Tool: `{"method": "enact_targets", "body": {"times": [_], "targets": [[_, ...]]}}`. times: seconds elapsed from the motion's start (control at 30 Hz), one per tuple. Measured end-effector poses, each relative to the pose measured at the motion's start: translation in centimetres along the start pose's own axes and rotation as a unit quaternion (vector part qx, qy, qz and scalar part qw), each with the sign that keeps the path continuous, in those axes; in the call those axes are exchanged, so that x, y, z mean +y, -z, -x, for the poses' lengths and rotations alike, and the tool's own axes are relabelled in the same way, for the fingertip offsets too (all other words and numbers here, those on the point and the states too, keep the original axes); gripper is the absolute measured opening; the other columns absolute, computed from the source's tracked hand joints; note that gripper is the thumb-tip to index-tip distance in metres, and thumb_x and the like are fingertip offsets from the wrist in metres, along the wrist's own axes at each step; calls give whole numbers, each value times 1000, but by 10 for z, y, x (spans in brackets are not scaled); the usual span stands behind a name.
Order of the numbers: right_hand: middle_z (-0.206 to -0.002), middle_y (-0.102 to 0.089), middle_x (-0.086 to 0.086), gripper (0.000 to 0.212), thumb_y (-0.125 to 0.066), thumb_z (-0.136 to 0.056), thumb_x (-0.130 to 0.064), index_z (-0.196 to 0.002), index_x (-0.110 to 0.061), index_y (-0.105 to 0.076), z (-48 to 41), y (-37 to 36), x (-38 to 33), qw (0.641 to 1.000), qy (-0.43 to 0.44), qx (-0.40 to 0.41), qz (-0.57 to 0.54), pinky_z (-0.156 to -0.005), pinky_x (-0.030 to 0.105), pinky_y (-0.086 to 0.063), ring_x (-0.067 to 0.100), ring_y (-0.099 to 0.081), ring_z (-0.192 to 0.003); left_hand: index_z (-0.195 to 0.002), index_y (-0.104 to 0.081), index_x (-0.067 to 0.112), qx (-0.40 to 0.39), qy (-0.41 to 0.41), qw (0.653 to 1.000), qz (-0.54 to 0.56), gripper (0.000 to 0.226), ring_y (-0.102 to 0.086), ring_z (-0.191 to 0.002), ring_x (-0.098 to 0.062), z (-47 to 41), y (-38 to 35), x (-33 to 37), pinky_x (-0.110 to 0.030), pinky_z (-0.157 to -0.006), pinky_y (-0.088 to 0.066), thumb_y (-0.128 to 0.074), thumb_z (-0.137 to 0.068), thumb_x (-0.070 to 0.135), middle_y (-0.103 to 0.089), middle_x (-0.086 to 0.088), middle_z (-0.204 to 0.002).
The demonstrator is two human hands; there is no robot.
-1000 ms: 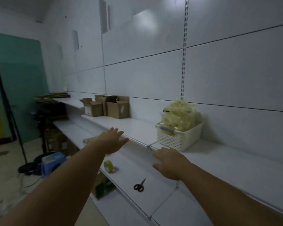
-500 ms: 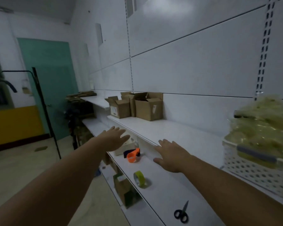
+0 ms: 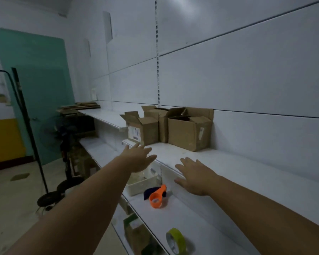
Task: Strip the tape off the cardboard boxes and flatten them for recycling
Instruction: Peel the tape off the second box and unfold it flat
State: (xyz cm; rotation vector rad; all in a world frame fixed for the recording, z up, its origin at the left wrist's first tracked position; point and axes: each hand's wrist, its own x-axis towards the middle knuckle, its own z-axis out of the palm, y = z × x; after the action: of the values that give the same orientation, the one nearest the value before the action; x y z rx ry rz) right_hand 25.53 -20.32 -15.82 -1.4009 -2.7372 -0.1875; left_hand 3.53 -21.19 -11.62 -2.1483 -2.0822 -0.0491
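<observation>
Three brown cardboard boxes stand with flaps up on the upper white shelf (image 3: 234, 162): a small one with a white label (image 3: 143, 128) at the left, a narrow one (image 3: 157, 117) behind it, and a larger one (image 3: 189, 131) at the right. My left hand (image 3: 139, 159) reaches forward with fingers spread, just short of the small box and holding nothing. Lower and to the right, my right hand (image 3: 195, 174) hovers palm down over the shelf edge, fingers apart and empty.
On the lower shelf lie an orange tape dispenser (image 3: 157, 196), a white tray (image 3: 140, 184) and a yellow-green tape roll (image 3: 176, 241). Flattened cardboard (image 3: 79, 107) is stacked at the far end of the shelf. A black stand (image 3: 31, 129) and fan (image 3: 61, 133) are on the floor at left.
The view has advanced along the shelves toward the boxes, which are now much closer. The white basket and scissors have left the view. Both hands stay outstretched and empty.
</observation>
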Motion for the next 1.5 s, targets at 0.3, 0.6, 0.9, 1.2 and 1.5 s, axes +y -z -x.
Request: {"method": "enact_targets", "body": {"times": [0.3, 0.6, 0.9, 1.2, 1.5], "targets": [[-156, -18, 4, 58, -32, -96, -50, -146, -22, -25, -89, -13, -12, 994, -95, 29, -51, -114, 34, -11, 18, -13, -144, -147, -22, 25, -8, -140, 990, -18, 62, -5, -146, -24, -122, -35, -59, -54, -116, -4, -20, -94, 58, -18, -4, -157], [-91, -57, 7, 24, -66, -81, -33, -90, -16, -51, -154, -20, 77, 804, -362, 441, -169, -60, 30, -41, 24, -54, -79, -140, -37, 23, -7, -170, 959, 226, 57, -41, -131, -22, -213, -64, -44, -35, -103, -34, -37, -93, 55, -42, -4, -145], [-131, -34, -28, 98, -76, -75, -29, -142, -49, -7, -172, -44, 111, 752, -250, 394, -465, -89, 27, -47, 5, -43, -119, -97, -68, 15, 216, -220, 874, 375, 19, -59, -88, -17, -263, -80, -1, -31, -76, -47, -51, -88, 15, -67, -1, -97], [-154, -23, 4, 93, -70, -76, -36, -146, -33, -9, -155, -46, 121, 704, -379, 336, -498, -99, 30, -35, 18, -30, -137, -92, -55, 28, 147, -274, 781, 541, 26, -48, -91, -1, -273, -95, 21, -14, -80, -38, -54, -77, 6, -50, 11, -101], [-123, -47, -24, 70, -69, -68, -41, -127, -45, -29, -154, -27, 103, 748, -347, 300, -480, -77, 8, -48, -12, -49, -107, -61, -61, 25, -18, -213, 740, 638, 31, -56, -65, -1, -281, -100, 20, -20, -56, -39, -53, -82, 4, -62, 12, -63]]}}
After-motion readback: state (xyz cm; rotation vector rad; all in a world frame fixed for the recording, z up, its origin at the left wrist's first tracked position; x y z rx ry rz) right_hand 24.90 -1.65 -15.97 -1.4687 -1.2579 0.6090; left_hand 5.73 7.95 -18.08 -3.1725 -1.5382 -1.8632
